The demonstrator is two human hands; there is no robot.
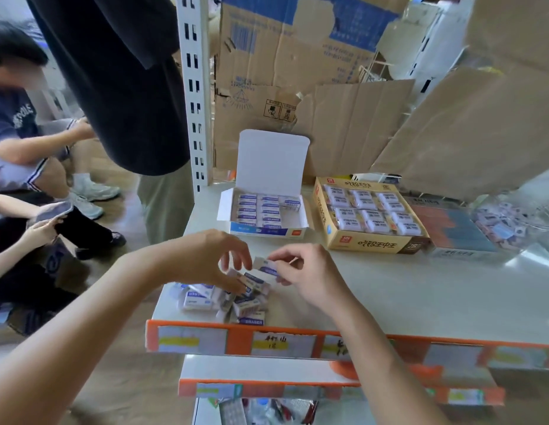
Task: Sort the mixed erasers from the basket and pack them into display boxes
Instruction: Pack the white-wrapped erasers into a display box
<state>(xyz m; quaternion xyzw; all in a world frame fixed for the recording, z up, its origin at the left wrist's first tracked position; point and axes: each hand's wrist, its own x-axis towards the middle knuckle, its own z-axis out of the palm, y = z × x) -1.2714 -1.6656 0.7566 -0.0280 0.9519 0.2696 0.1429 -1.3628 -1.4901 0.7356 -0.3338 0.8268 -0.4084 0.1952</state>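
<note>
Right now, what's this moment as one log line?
left hand: at eraser pile | right hand: pinches eraser | white box: part-filled

The right hand (300,271) pinches an eraser (265,265) above the pile (205,297), the left hand (211,256) curled just beside.

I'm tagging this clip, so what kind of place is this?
Probably a stationery shop or stockroom: a shelf edged with orange price-label strips, open display boxes of erasers, and flattened cardboard cartons behind.
</note>
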